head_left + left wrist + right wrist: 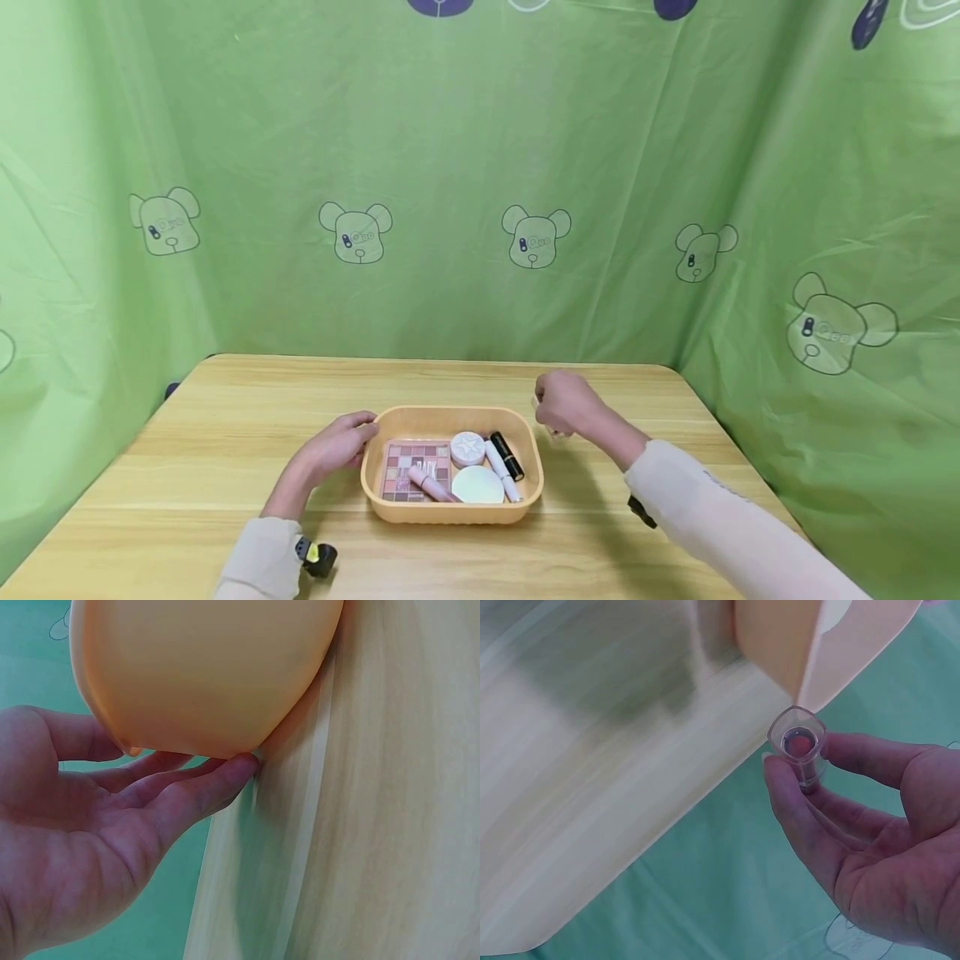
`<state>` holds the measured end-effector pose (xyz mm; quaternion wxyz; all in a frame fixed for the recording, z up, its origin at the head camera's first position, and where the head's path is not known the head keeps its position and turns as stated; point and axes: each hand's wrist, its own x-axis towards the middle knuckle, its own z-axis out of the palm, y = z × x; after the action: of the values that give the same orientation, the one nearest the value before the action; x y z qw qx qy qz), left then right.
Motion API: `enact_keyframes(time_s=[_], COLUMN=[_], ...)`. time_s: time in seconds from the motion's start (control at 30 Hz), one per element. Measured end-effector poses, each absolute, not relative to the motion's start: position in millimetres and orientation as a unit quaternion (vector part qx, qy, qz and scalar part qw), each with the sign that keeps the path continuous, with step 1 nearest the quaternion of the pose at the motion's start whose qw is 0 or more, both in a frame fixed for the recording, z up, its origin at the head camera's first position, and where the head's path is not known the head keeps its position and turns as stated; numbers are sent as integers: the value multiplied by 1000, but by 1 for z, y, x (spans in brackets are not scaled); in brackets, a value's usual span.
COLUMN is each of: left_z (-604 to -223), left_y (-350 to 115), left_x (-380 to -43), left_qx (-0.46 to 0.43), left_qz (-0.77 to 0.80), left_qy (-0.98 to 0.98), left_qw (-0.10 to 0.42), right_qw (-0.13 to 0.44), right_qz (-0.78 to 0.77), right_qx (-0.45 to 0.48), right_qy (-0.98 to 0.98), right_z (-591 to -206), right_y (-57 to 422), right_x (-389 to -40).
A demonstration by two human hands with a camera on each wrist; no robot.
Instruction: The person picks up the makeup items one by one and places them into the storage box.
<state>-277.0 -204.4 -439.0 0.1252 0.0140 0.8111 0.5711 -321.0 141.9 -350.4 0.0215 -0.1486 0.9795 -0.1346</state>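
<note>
A peach plastic basket (450, 515) stands on the wooden table. Against its left end, my left hand (342, 440) touches the rim and outer wall, the fingers (202, 787) mostly straight. Just beyond the basket's right rim, my right hand (567, 404) pinches a small clear lipstick tube (801, 742) with a reddish core between thumb and fingers. Inside the basket lie an eyeshadow palette (397, 471), a pink tube (435, 485) across it, a round star-topped case (468, 448), a pale round compact (478, 485), a white tube (498, 462) and a black tube (507, 456).
Wooden tabletop (187, 467) surrounds the basket on all sides. A green curtain (450, 317) printed with bear heads hangs behind the table and at both sides. Dark wrist cameras (318, 558) are strapped to the forearms.
</note>
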Motion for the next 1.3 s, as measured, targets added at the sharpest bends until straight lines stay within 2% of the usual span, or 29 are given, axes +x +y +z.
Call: enact_keyframes(time_s=[0.67,1.07,1.3], left_z=[-440,-439,-437], left_y=[-204,-205,-204], left_x=[-276,-276,-276], left_qx=[14,16,23], left_qz=[568,565,566], left_qy=[814,816,815], left_qw=[119,119,123], right_qw=[11,46,41], right_qz=[-112,-143,-142], right_qx=[-207,-210,-230], right_qy=[972,966,962], right_z=[-353,-365,-373], right_y=[85,67,59], right_x=[-298,-286,-284])
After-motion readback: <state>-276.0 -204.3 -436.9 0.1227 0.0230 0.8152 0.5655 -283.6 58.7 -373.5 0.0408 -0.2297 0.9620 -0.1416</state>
